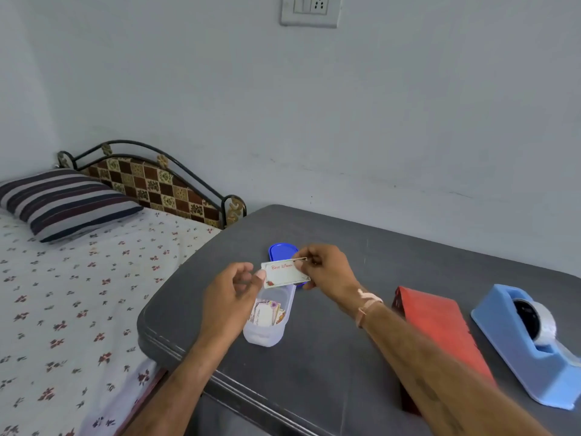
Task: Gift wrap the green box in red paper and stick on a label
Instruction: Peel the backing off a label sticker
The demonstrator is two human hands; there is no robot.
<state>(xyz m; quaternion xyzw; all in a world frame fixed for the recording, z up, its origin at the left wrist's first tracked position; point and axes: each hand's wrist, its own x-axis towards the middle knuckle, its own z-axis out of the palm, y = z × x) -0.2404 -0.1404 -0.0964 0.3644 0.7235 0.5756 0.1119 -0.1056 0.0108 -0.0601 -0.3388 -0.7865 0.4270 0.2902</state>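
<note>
At the left, beside the bed [78,294], the left hand [232,287] held the left end of the label [284,273], thumb on its corner and fingers curled behind. The label hung above the clear container [261,336] of spare labels on the desk [314,372], in front of the blue lid [279,250]. Its long axis ran left to right, its right end tipped slightly down. The printed face was turned up toward the person, with the red script along the far edge and a small flower at the near-left corner. The right hand [327,272] pinched the far-right corner, probably to peel the backing. That step would likely go best with a light grip on the edges only, the backing drawn off slowly and the sticky side kept off the fingers. Further right, the red-wrapped box [440,328] lay flat on the desk, its long axis running from far-left to near-right. The label's script would sit best along that length. At the far right stood the blue tape dispenser [528,344].
</note>
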